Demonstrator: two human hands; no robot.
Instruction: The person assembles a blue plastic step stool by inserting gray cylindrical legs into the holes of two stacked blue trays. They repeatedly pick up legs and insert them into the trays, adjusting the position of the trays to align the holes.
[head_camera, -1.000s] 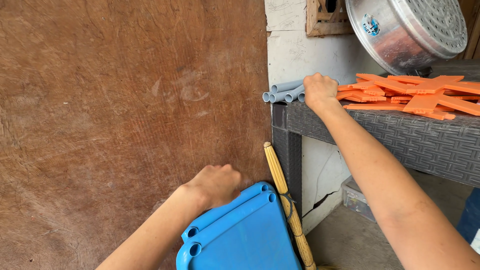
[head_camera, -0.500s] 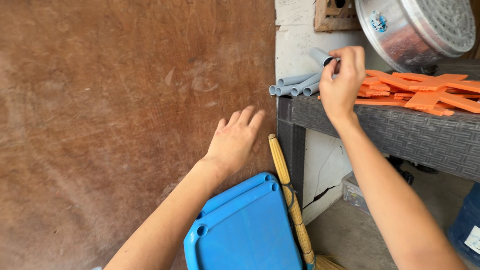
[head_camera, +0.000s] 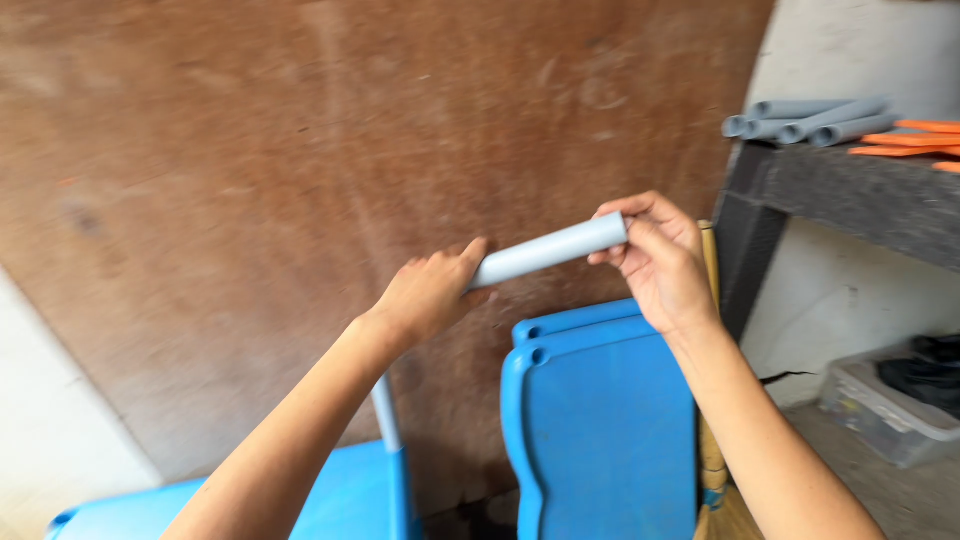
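While our two hands hold a short grey pipe level in front of the brown board, we judge the step in hand to be the carrying of one piece away from the stack. Our right hand closes its fingers and thumb round the right end of the pipe, and our left hand is curled round the left end, so both grips are wrapped on it, not spread. The pipe tilts a little, its right end higher. More grey pipes lie on the dark shelf at far right, with orange flat pieces just beside them. Below our hands stand blue plastic chairs, and a thin grey tube rises by the left one. The frame is blurred, so whether the left palm caps the pipe's end or only grips it we cannot tell. By our judgement the next move calls for a firm hold at both ends and for keeping the pipe off the chair tops as it comes nearer. A clear bin sits low at right.
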